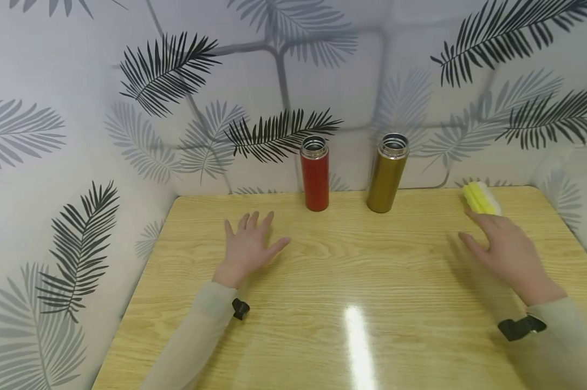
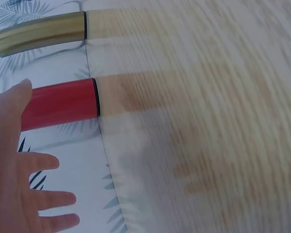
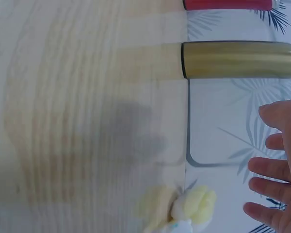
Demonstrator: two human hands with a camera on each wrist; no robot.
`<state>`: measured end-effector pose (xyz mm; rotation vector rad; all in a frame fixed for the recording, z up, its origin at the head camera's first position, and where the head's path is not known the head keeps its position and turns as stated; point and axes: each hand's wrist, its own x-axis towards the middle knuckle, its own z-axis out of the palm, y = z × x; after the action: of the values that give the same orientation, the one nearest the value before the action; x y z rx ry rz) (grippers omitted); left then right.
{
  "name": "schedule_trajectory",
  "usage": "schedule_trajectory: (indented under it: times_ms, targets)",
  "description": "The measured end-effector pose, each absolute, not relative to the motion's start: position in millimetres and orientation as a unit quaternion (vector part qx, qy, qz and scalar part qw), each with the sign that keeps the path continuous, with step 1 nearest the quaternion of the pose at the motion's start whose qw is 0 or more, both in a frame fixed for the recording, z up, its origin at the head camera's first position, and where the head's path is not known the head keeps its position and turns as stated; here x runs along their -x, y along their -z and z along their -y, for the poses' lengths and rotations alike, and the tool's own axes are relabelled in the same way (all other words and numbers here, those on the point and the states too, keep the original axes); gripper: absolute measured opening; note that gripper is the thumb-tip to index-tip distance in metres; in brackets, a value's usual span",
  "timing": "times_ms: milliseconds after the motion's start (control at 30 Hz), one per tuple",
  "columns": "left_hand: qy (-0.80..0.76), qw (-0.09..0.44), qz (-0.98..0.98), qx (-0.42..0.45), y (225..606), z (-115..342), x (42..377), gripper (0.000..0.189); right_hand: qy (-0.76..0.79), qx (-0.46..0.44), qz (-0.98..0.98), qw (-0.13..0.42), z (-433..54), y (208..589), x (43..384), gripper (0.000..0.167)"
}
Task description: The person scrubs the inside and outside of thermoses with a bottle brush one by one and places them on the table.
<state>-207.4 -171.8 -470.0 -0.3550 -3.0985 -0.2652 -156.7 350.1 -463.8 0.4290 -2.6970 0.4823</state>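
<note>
A red bottle [image 1: 315,181], its metal mouth uncovered, stands upright at the back of the table. To its right is a gold bottle [image 1: 386,181] of the same shape, also without a lid. My left hand [image 1: 247,246] is over the table to the left of the red bottle, fingers spread and holding nothing. On the right, my right hand [image 1: 510,254] has its thumb and fingers apart, with nothing in them. A yellow and white bundle [image 1: 481,199] lies just beyond its fingertips at the back right; in the right wrist view this bundle [image 3: 196,206] looks soft and lumpy.
The wood-grain table [image 1: 298,325] meets a wall [image 1: 332,81] with a leaf pattern right behind the bottles. Another stretch of wall runs along the left side. Black wrist straps show at both sleeves, and a bright light reflection lies across the table's front.
</note>
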Motion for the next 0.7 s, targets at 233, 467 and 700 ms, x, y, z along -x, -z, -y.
schedule_trajectory:
  times_ms: [233,467,700]
  targets:
    - [0.101,0.024,0.985,0.140,467,164,201,0.073,-0.172,-0.124,0.971,0.108,-373,451,150,0.044]
    - [0.114,0.049,0.979,0.161,470,158,198,0.054,-0.142,-0.130,0.973,0.129,-398,452,150,0.034]
    - [0.127,0.077,0.969,0.195,474,150,193,0.042,-0.110,-0.164,0.971,0.132,-424,461,156,0.036]
